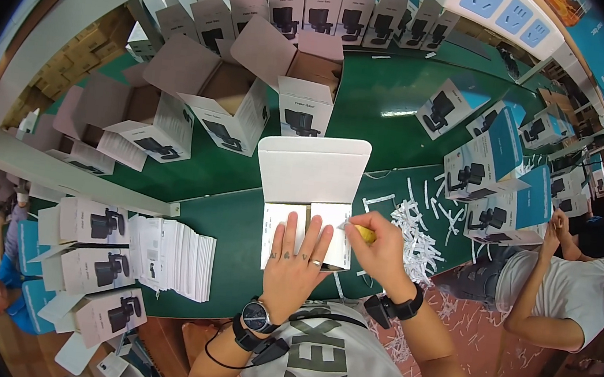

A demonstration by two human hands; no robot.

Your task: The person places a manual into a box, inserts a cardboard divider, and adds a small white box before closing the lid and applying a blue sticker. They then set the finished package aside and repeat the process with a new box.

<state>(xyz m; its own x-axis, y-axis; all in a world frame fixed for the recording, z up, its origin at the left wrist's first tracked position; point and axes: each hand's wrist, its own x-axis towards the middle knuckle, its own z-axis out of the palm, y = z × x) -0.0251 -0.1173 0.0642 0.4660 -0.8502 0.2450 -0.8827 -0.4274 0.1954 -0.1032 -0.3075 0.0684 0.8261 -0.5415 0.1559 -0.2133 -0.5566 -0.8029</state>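
Note:
A white cardboard box (pixel 312 166) stands in front of me with its lid raised away from me and its two inner flaps folded inward. My left hand (pixel 298 254) lies flat across these flaps, fingers spread, pressing on them. On the right flap's outer edge, my right hand (pixel 382 250) is closed around a small yellow tool (pixel 366 234), possibly a cutter. Most of that tool is hidden by the fingers. What lies under the flaps is out of sight.
White shredded paper (pixel 414 237) is heaped right of the box. A stack of white booklets (pixel 175 259) sits left. Several open cartons (pixel 226 107) line the green table's (pixel 379 86) far side. Filled-looking boxes (pixel 487 215) stand at right, near a person in a white shirt (pixel 564 290).

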